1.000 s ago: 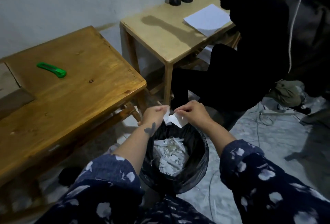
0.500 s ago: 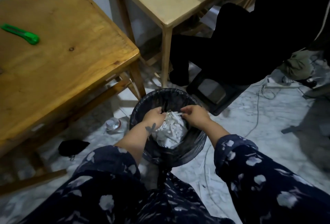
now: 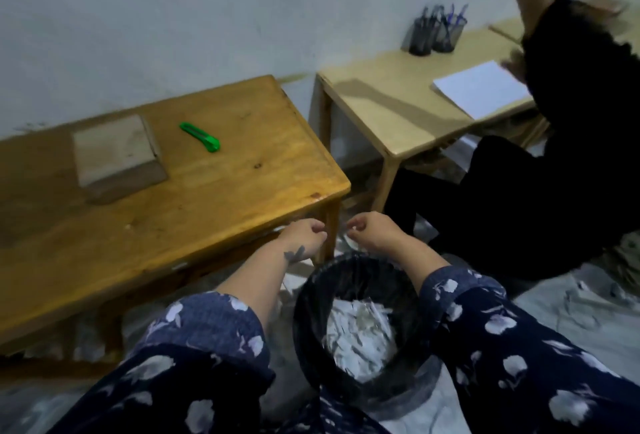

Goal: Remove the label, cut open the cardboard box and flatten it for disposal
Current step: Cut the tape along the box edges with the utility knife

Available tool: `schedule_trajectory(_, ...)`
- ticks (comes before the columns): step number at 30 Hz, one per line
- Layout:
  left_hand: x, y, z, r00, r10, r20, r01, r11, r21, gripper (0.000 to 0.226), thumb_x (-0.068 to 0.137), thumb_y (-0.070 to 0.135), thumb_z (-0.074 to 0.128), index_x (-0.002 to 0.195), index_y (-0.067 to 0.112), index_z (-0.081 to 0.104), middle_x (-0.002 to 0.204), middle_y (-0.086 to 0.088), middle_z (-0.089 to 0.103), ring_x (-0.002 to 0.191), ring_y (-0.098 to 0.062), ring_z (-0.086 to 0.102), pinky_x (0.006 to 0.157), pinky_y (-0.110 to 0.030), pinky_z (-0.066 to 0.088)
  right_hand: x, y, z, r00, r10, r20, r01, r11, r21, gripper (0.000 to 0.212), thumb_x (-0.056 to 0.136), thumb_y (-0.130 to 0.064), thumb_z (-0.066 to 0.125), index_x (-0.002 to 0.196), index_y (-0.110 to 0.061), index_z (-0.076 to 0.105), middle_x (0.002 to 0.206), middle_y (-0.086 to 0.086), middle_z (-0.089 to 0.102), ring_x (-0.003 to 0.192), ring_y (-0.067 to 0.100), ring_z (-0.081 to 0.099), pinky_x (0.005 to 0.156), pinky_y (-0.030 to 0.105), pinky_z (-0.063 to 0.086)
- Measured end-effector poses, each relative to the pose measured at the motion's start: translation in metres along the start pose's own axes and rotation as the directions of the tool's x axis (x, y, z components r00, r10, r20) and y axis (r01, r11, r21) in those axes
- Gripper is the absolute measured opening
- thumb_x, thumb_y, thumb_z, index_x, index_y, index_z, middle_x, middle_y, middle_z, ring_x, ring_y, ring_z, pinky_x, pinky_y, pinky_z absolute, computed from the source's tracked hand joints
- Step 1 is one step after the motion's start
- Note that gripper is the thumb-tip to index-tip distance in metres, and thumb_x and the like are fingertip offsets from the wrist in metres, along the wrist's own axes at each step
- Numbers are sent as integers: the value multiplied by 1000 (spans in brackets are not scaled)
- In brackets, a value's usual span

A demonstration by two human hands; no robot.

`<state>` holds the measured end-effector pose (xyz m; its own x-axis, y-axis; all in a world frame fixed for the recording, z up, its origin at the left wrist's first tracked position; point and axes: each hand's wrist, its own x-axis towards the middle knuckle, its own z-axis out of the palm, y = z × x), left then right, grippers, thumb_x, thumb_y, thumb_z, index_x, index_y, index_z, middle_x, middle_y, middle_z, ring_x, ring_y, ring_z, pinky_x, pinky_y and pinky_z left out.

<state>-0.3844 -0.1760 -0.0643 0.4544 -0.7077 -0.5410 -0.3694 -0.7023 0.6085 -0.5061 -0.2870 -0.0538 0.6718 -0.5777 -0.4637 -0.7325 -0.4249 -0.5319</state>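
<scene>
Both hands are over the bin, empty as far as I can tell. Left hand (image 3: pixel 304 234) and right hand (image 3: pixel 372 231) hang just above the far rim of the black-lined bin (image 3: pixel 311 298), fingers loosely curled, tips near each other but apart. Nothing visibly pinched; motion blur could hide a small scrap.

Bin holds torn white paper scraps (image 3: pixel 360 333), probably the label, so that step looks done.

Cardboard box (image 3: pixel 117 153) sits closed on the dark wooden table (image 3: pixel 242 191), left side, well apart from the hands. Green box cutter (image 3: pixel 201 137) lies on the table just right of the box, not touching it.

Handling, my read:
- Box is small and low, likely light, so it will slide under blade pressure. Pin it flat with 1 hand on the top face, away from the cut line.
- Cardboard is stiff at edges, soft along seams. Cut the seams, then press the panels flat.
- Take the cutter by its green body; I can't tell if the blade is out.

Hard to make out:
- Box seams, tape and any label residue: too blurred.
- Box far side and underside are hidden.
- A 2nd person in black (image 3: pixel 571 156) is at the right, cut off by the frame edge, beside the lighter table (image 3: pixel 381 94).
</scene>
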Motion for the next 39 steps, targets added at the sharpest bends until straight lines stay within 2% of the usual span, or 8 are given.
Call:
schedule_trajectory(3,-11,-17,-42,994,-10,-107,5,999,-43,37,97,27,48,133,17,53,137,-3,54,121,-22,51,95,-27,39,13,-50,-2,994,-109,12,110,992,-63,34,92,-26,54,123,-17,63,129,5,61,119,23,56,95,32,44)
schedule_trajectory(7,-25,-47,-98,951,-73,-299,35,991,-130,37,96,23,50,132,16,54,137,-6,55,124,-22,51,105,-31,39,30,-114,8,981,-189,45,193,976,-104,32,93,-30,53,123,-21,62,126,8,61,113,24,57,84,27,42)
schedule_trajectory(12,-35,-95,-175,864,-125,-488,76,990,-119,33,97,26,48,128,21,56,138,1,53,120,-20,53,89,-24,39,59,-195,27,960,-269,75,277,949,-153,31,95,-28,52,123,-21,61,122,9,64,104,23,61,78,26,42)
schedule_trajectory(17,-32,-149,-248,781,-126,-611,72,991,-112,29,97,23,44,122,28,59,132,1,57,116,-22,55,87,-30,45,100,-265,51,961,-273,40,276,948,-159,30,95,-27,52,124,-21,60,122,8,63,94,18,60,77,26,43)
schedule_trajectory(21,-13,-193,-291,679,-112,-726,97,993,-62,31,96,26,48,127,28,53,139,1,48,130,-22,41,103,-41,34,143,-303,73,964,-263,-39,254,953,-165,32,93,-25,53,124,-22,60,132,9,58,108,24,61,86,34,52)
schedule_trajectory(24,5,-221,-311,643,-170,-747,130,985,-112,44,95,31,51,137,22,42,149,-1,35,137,-23,30,109,-47,29,173,-316,86,967,-206,-150,187,974,-131,34,92,-25,54,126,-25,58,132,10,57,105,26,61,78,34,54)
schedule_trajectory(29,35,-240,-321,665,-279,-693,150,959,-242,80,90,51,52,151,13,16,160,-5,10,145,-29,14,111,-52,25,205,-314,95,935,-71,-347,9,984,-178,40,93,-24,52,133,-27,50,142,8,44,129,30,40,104,42,37)
schedule_trajectory(39,58,-246,-322,696,-290,-657,127,950,-286,92,88,56,50,151,19,-6,161,-2,0,145,-29,15,106,-45,35,250,-315,106,955,-50,-291,-17,974,-224,52,88,-26,60,137,-16,45,130,9,51,119,30,48,98,43,45)
